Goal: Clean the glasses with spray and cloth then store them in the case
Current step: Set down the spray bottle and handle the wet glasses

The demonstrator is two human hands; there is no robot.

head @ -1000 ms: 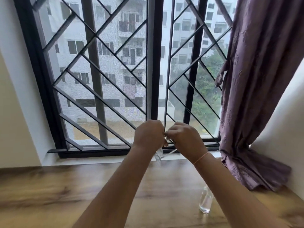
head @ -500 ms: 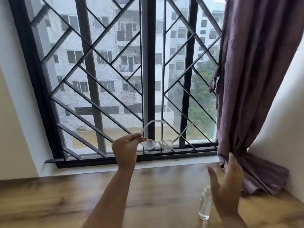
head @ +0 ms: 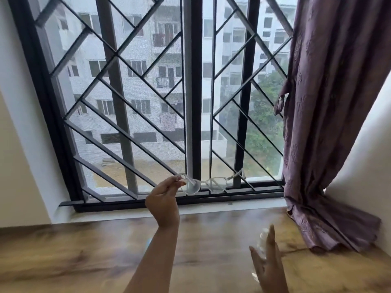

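My left hand pinches one temple of the clear-framed glasses and holds them up, unfolded, in front of the window. My right hand is low at the right with its fingers straight, right in front of the clear spray bottle that stands on the wooden table. The hand hides most of the bottle, and whether they touch is unclear. No cloth or case is in view.
A black barred window fills the back above a pale sill. A purple curtain hangs at the right, its end bunched on the table's far right corner. White walls close in on both sides.
Both hands held the glasses together a second ago. The right hand let go and dropped down to the spray bottle, while the left keeps the unfolded glasses raised.
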